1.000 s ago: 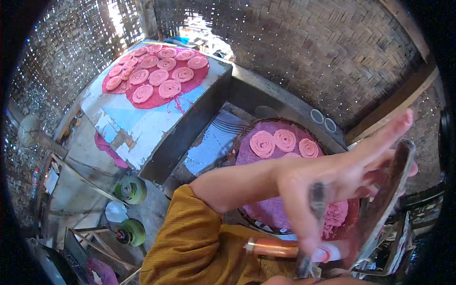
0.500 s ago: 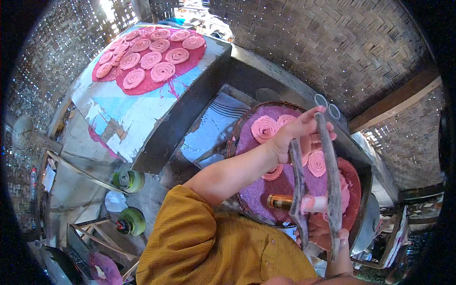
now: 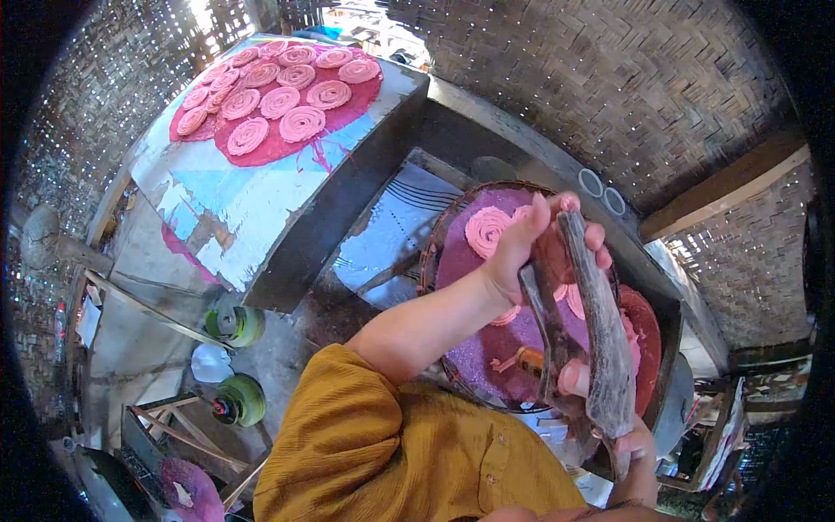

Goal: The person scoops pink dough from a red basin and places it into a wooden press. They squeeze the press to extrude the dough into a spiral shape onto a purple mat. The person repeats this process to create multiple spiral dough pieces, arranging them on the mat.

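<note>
- My left grip (image 3: 520,248) is wrapped round the upper ends of the two-bar wooden tool (image 3: 597,322), right of centre in the frame; my right grip (image 3: 639,442) closes on its lower end, fingers partly hidden.
- Between the bars sits a tube (image 3: 530,359), a pink strand (image 3: 501,364) at its tip, above the round tray (image 3: 474,374).
- I judge this as pressing out a strand; next calls for even squeezing, tip aimed at bare sheet.
- Upper left, pink coils (image 3: 302,123) cover part of the bench (image 3: 270,200).
</note>
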A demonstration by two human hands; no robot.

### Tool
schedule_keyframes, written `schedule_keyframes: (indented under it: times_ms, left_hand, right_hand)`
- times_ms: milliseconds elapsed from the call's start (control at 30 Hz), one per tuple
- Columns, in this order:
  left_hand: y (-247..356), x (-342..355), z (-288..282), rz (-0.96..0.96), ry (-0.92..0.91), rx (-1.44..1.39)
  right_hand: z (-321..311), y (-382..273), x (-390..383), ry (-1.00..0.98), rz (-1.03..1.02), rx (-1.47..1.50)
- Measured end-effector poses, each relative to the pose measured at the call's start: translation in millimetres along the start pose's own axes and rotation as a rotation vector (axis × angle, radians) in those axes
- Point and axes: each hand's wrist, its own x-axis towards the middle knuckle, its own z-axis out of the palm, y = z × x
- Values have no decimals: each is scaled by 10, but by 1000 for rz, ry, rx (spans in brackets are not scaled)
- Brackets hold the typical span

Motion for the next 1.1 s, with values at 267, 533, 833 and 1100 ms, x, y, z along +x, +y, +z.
schedule_keyframes:
  times_ms: [267, 533, 833, 1100]
  left_hand:
    - [-58, -128, 283, 38, -68, 75]
    - [66, -32, 444, 46, -239, 51]
    - [-29, -10, 476, 137, -319, -7]
    - [126, -162, 627, 125, -268, 206]
  right_hand:
    - [-20, 39, -63, -25, 1, -17]
    - [327, -131, -130, 30, -34, 121]
    - [95, -37, -96, -41, -31, 17]
    - [48, 123, 9, -162, -81, -63]
